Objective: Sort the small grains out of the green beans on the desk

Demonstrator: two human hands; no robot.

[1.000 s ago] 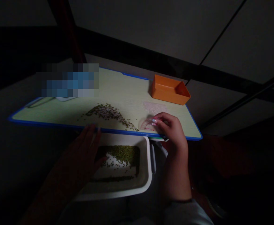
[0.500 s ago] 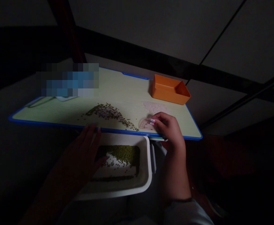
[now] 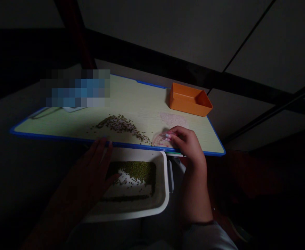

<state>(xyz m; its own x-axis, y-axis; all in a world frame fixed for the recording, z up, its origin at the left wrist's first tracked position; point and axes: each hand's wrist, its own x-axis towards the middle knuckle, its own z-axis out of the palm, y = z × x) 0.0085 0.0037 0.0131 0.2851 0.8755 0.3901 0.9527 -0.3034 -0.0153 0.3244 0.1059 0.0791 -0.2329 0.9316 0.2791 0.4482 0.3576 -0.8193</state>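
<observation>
On the table (image 3: 142, 99) a mixed bean heap (image 3: 118, 123) is left, mung beans (image 3: 140, 169) are in the tub (image 3: 164, 203), and my right hand (image 3: 187, 141) pinches a protractor (image 3: 158, 139), my left hand (image 3: 93, 163) spread

Grey right sleeve (image 3: 211, 236), dark cuff (image 3: 200, 225), long fingernails (image 3: 167, 136)

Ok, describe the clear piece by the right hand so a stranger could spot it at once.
Find the pale tabletop with the blue rim, then the right hand at its near edge. The clear piece, rounded with reddish marks, is pinched there. Unlike the mottled heap to its left and the pale patch beyond, it is one transparent plate.
</observation>
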